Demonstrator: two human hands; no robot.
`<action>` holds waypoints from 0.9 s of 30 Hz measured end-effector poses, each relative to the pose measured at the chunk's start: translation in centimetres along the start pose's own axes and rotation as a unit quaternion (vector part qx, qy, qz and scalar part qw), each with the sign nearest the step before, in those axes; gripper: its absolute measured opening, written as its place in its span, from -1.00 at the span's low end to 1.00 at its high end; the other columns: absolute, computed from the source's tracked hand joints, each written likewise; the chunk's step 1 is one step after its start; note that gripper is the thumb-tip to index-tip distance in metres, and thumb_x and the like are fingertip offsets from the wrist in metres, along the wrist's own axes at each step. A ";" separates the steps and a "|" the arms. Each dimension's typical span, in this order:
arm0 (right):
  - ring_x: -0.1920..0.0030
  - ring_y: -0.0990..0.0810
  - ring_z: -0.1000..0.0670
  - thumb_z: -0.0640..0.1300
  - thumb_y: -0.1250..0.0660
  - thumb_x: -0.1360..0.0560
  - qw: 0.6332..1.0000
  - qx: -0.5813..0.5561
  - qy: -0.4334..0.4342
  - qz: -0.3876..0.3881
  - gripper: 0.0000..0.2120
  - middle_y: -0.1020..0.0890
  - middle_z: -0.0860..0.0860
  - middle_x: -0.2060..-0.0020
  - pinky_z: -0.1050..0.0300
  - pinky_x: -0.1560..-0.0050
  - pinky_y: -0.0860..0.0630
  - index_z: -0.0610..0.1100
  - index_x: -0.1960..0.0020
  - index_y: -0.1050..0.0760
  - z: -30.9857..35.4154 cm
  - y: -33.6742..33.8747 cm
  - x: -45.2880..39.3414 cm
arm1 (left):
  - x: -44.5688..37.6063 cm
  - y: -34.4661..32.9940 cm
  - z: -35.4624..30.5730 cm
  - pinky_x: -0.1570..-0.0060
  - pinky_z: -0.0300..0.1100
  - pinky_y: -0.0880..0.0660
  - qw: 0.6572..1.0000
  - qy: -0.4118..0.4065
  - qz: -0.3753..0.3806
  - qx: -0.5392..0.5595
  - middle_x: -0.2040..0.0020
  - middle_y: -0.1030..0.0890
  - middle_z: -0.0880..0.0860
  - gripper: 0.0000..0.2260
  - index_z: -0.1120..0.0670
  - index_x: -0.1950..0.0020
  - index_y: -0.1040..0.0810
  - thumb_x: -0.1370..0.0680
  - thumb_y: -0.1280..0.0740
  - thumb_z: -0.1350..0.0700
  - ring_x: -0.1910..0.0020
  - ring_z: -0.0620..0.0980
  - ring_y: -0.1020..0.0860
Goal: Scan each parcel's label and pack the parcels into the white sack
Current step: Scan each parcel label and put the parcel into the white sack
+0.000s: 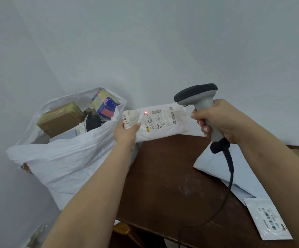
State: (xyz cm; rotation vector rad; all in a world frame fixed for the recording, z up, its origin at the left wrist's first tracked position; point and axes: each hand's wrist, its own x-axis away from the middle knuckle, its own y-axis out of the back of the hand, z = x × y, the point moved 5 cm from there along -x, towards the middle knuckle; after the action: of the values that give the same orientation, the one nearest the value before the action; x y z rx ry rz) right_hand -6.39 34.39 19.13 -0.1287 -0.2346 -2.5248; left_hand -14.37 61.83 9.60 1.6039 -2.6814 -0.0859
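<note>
White sack (70, 158) stands left of the bench (163, 176), mouth open, already holding several parcels: a brown box (61, 119), a blue-and-yellow carton (105, 103). Well along, I judge. Left to do: large pale mailer (234, 169) and small labelled pouch (268, 219) on the bench. White parcel (159, 122) held in the air between sack and scanner (198, 102); red dot on its label (146, 112), so scanning underway. Left hand (125, 133) outstretched, fingers pinching the parcel's end. Right hand (220, 120) raised, fingers wrapped round the scanner grip.
</note>
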 end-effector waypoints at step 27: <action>0.57 -0.35 0.05 -0.27 -0.35 -0.54 0.998 -0.010 0.025 0.058 -0.86 -0.42 -0.06 0.48 0.20 0.54 -0.37 -0.23 0.17 -0.44 2.3 -9.1 -2.9 | -3.4 10.4 -5.5 -0.20 0.00 -0.52 0.995 -0.065 -0.053 0.056 -0.20 -0.55 0.06 -0.62 0.10 -0.34 -0.38 -0.54 -0.30 0.27 -0.17 0.05 -0.55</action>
State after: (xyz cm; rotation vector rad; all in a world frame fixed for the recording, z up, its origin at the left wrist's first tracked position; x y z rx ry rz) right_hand -9.14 43.78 19.71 -0.0849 -0.1771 -2.4129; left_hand -21.67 69.49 15.76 1.8348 -2.7404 -0.0440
